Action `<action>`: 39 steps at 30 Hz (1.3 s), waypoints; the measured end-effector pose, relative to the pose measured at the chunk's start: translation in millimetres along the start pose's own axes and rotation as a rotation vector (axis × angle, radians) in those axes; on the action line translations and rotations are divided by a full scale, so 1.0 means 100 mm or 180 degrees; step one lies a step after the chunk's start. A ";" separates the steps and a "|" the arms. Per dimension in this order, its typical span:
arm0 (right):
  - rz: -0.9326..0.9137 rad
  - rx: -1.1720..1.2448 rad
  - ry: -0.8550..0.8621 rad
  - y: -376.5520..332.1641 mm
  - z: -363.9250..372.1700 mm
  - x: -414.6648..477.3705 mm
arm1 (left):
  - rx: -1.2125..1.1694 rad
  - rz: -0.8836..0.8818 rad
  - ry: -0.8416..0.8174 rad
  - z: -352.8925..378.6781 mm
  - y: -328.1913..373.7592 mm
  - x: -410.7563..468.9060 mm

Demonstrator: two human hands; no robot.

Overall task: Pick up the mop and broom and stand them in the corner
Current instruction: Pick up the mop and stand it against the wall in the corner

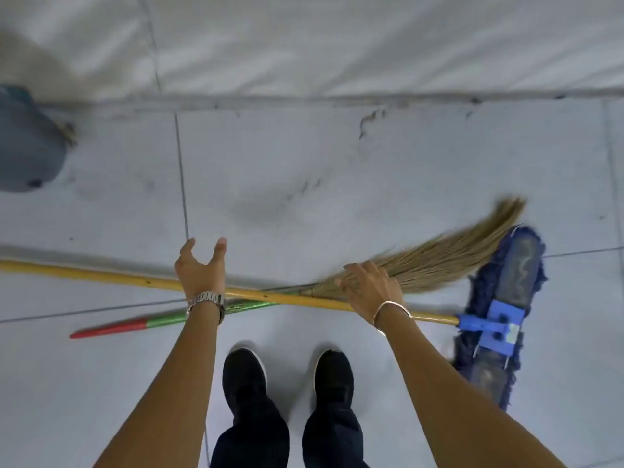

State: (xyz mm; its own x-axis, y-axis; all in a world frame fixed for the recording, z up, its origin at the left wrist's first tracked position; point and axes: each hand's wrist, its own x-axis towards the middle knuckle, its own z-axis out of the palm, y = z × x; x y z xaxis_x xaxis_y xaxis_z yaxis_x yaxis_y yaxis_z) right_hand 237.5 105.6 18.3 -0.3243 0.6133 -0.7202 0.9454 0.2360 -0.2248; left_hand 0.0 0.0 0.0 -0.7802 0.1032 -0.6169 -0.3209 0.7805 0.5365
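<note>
A mop lies flat on the tiled floor: its long yellow handle (pixel 101 274) runs left to right, ending in a blue clamp and a dark blue fringed head (pixel 506 298) at the right. A grass broom crosses under it, with straw bristles (pixel 449 255) pointing right and a green and red handle (pixel 135 324) pointing left. My left hand (pixel 201 268) hovers over the yellow handle with fingers spread, holding nothing. My right hand (pixel 369 285) is over the broom's neck, fingers curled down onto the bristles; whether it grips them I cannot tell.
A wall base (pixel 337 96) runs across the far side of the floor. A blue-grey bin (pixel 27 146) stands at the left by the wall. My two black shoes (pixel 287 376) are just behind the crossed handles.
</note>
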 end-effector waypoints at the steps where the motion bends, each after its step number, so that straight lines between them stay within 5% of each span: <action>1: -0.0035 -0.0141 -0.0137 0.05 0.17 0.12 | -0.0027 -0.0128 0.0094 0.08 -0.15 0.11; 6: -0.0048 -0.0748 -0.0709 0.27 0.83 0.57 | -0.0372 -0.1469 0.0567 0.33 -0.77 0.60; 10: 0.0064 -0.0792 -0.1125 0.33 1.00 0.80 | -0.1460 -0.2161 0.0074 0.35 -1.00 0.85; 16: 0.0224 -0.0295 -0.1559 0.34 1.03 0.90 | -0.2315 -0.2382 -0.0005 0.29 -1.05 0.85; 28: 0.0103 -0.0020 -0.1784 0.08 0.29 0.29 | -0.2682 -0.1343 0.0340 -0.38 -0.28 -0.09; 39: -0.0499 0.0293 -0.1378 -0.93 -1.78 -0.97 | -0.2949 0.0378 -0.0024 -2.01 2.03 -1.35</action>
State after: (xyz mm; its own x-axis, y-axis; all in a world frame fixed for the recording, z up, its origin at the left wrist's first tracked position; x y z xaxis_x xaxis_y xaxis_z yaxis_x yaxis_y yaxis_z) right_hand 175.3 158.2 226.0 -0.4386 0.2002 -0.8761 0.8914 0.2209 -0.3958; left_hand -67.7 20.3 308.4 -0.8329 0.1572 -0.5306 -0.5420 -0.0380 0.8395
